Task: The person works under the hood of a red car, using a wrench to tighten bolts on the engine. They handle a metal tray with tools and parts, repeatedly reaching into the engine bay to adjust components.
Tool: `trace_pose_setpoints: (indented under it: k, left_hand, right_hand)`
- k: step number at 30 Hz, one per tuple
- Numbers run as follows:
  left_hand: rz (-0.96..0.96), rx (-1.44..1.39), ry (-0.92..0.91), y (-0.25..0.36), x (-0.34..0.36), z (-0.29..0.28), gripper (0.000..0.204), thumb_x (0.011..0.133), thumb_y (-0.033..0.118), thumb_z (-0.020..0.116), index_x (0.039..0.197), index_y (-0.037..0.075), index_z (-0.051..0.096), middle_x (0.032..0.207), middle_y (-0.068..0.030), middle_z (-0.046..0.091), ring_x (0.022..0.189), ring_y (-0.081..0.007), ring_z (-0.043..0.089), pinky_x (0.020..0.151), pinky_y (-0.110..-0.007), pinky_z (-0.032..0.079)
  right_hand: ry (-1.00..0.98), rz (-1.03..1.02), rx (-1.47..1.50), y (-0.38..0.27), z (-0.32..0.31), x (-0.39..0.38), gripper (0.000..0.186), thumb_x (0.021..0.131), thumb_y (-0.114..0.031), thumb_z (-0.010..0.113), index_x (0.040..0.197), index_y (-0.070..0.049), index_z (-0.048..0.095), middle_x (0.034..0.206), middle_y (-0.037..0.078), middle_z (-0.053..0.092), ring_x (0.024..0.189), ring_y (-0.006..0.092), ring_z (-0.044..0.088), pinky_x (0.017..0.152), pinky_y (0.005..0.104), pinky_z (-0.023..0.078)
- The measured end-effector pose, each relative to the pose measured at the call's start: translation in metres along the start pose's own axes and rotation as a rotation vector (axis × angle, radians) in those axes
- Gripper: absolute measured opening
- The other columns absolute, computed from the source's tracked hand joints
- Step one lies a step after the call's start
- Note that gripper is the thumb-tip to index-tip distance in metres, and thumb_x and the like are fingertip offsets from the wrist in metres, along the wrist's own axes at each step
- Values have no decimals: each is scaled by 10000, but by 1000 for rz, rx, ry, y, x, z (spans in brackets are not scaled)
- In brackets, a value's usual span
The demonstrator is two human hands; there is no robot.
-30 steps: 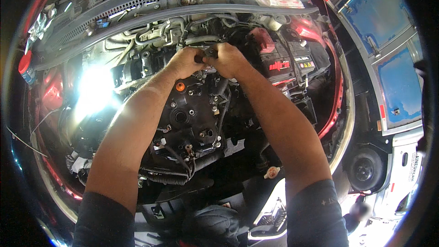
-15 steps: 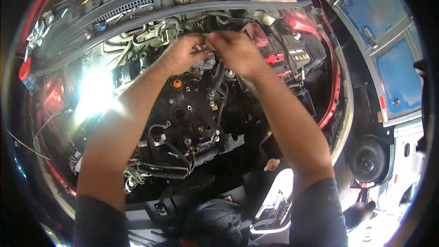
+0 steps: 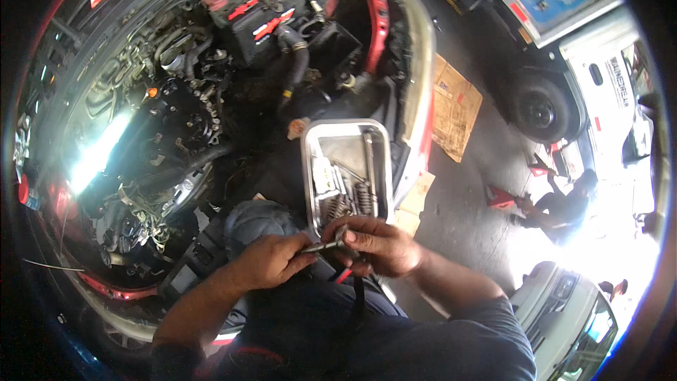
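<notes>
Close to my body, my left hand (image 3: 273,261) and my right hand (image 3: 384,245) meet over a small slim metal piece (image 3: 326,246). My left thumb and fingers pinch one end, while the fingers of my right hand close around its wider end. Its exact kind is too small to make out. Just beyond my hands sits a shiny metal tray (image 3: 310,162). Inside it lie a long thin rod (image 3: 371,159), coil-like metal parts (image 3: 363,197) and other small pieces. A grey cap-like cloth item (image 3: 259,224) is beside the tray, to its left.
The open engine bay spreads to the left, with an engine (image 3: 183,113), a black battery (image 3: 261,25) and a bright work lamp (image 3: 102,155). Cardboard (image 3: 455,109) lies on the floor right of the red car. Another person (image 3: 564,204) crouches farther right, near a white vehicle (image 3: 564,303).
Both my hands have come back from over the engine to near my body, beside the tray. The view has swung to the right, and the metal piece now shows between my fingers.
</notes>
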State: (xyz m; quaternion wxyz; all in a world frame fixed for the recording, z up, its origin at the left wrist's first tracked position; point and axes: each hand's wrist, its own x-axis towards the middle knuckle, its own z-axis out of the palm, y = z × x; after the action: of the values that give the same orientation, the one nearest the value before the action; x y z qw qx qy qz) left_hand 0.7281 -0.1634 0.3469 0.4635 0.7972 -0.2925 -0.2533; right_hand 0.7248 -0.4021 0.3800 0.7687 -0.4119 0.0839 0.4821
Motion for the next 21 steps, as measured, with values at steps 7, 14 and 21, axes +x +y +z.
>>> trace_pose_setpoints:
  k: [7,14,21]
  left_hand:
    - [86,-8,-72,10,-12,64,238,935,274,598,957,37,605,791,-167,654,745,-367,651,636,-402,495]
    - [-156,324,14,20,20,62,287,906,332,614,949,49,632,777,-169,662,743,-375,653,637,-434,513]
    - [-119,234,-260,68,-12,81,289,960,339,512,1036,68,577,852,-213,657,835,-409,640,708,-480,509]
  right_hand:
    - [-62,-264,344,74,-34,-80,517,946,-342,570,1337,-26,450,803,106,599,545,110,474,465,211,350]
    - [547,-519,-817,40,-62,-101,564,816,-356,754,1215,-28,528,835,97,644,700,193,605,627,316,490]
    - [28,-450,-997,79,-51,-58,289,806,-186,769,968,-35,584,818,61,617,781,144,590,693,326,486]
